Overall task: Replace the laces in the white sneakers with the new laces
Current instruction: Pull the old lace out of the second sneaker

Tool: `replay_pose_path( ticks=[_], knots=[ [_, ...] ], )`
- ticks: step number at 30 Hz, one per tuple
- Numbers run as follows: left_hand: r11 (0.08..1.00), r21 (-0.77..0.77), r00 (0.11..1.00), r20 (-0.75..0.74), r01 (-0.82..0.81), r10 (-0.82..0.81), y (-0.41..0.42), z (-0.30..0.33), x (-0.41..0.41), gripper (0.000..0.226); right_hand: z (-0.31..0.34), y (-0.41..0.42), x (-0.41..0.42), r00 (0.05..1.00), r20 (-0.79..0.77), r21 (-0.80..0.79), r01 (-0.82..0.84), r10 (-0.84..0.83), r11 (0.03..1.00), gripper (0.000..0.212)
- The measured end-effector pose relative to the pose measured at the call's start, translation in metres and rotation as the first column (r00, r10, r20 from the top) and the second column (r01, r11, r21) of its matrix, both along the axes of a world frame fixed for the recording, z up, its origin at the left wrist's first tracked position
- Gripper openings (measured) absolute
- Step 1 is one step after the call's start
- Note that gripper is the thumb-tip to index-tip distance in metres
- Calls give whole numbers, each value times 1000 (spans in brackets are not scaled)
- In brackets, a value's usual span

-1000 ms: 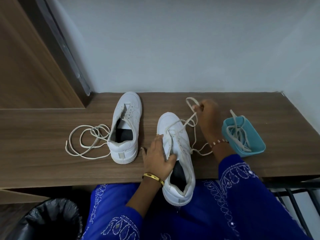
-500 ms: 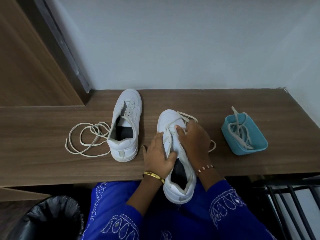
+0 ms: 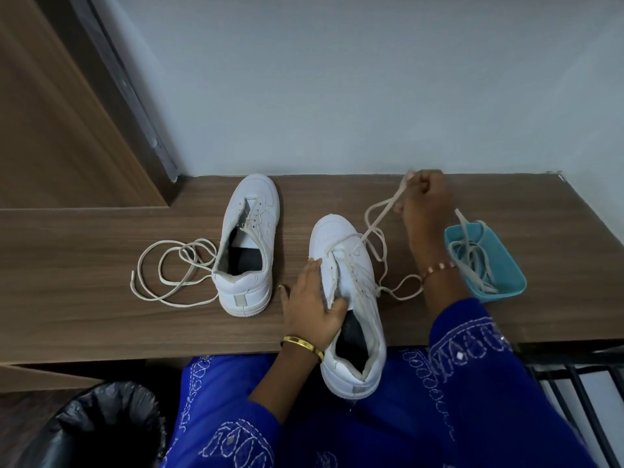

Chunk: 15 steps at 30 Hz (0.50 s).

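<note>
Your left hand (image 3: 312,300) grips the tongue of the white leather sneaker (image 3: 351,298) whose heel overhangs the brown wooden shelf (image 3: 101,315). Farther back, your right hand (image 3: 423,201) is fisted round its cream lace (image 3: 378,214), pulled taut. The new laces (image 3: 472,261) lie in the blue plastic tray (image 3: 506,268); the second, unlaced white sneaker (image 3: 248,248) stands beside a loose lace (image 3: 172,275).

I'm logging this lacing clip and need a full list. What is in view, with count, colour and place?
sneaker being held: 1, white, front edge of the shelf, heel overhanging, lace partly threaded
empty sneaker: 1, white, to its left, no lace
loose lace: 1, off-white, coiled left of the empty sneaker
tub: 1, light blue, right end, laces inside
shelf: 1, brown wood, against the wall
bin: 1, black liner, lower left
left hand: grips the held sneaker's side
right hand: pinches the lace, pulled away from the sneaker
</note>
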State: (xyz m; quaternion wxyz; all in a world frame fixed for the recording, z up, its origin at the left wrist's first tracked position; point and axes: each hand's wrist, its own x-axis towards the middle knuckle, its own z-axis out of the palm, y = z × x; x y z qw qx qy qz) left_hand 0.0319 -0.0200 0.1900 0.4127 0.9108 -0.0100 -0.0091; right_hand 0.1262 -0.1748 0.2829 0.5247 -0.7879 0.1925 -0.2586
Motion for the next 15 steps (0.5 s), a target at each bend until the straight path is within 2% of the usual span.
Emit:
replay_pose_path(
  ticks=[2,3,5,8,12,15],
  knots=[
    [1000,-8,1000,8,0,0,0,0,0,98,9,-9,6,996,22,26,-93,92,995,16],
    [1000,-12,1000,10,1,-1,0,0,0,97,9,-9,6,989,-39,19,-140,141,990,17],
    [1000,-21,1000,17,-5,5,-1,-1,0,96,-2,-7,-1,959,-224,-90,-198,174,976,24],
    [999,-35,999,27,-15,16,-1,-1,0,94,-28,4,-24,927,-350,-286,-245,137,926,18],
    [999,-34,1000,16,-16,17,0,0,0,96,-50,23,-50,850,-414,-179,-426,325,887,16],
    [998,-53,1000,19,-17,18,0,-1,0,95,-52,27,-61,846,-393,-180,-456,361,872,11]
  ],
)
